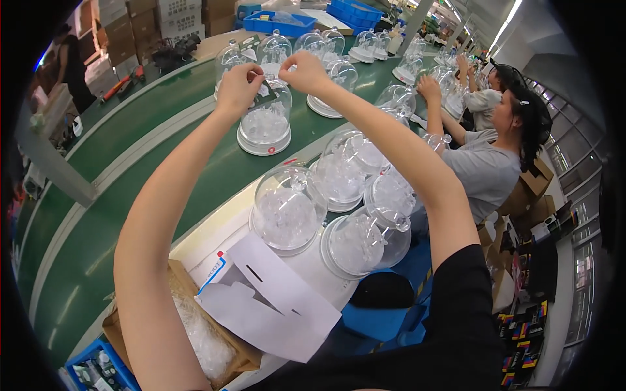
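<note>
Both my arms reach forward over the green conveyor belt. My left hand is closed in a pinch beside the top of a clear dome on a white round base. My right hand is also pinched, just above and right of that dome's top. Between the hands shows a small dark and white piece, perhaps a tag. What either set of fingertips holds is too small to make out. Pale, clear decorations fill the dome, and its base bears a small red mark.
More clear domes crowd the white ledge before me and the belt beyond. A cut white sheet lies near a cardboard box with clear plastic wrap. Co-workers sit along the right. Blue bins stand at the back.
</note>
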